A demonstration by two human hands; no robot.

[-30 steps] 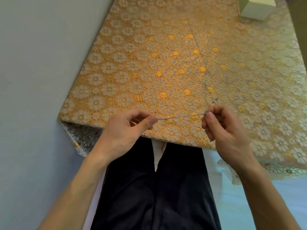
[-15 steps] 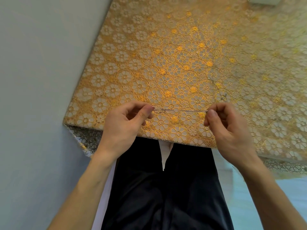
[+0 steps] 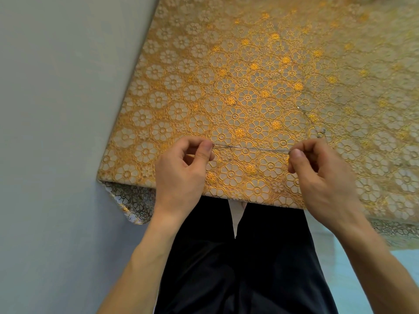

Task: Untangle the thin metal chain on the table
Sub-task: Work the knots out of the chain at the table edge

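Your left hand [image 3: 183,168] pinches one end of the chain [image 3: 251,148] and your right hand [image 3: 322,175] pinches it further along. The chain runs taut straight across between them, just above the table [image 3: 181,64] near its front edge. Beyond your right hand, loose chain trails away over the cloth.
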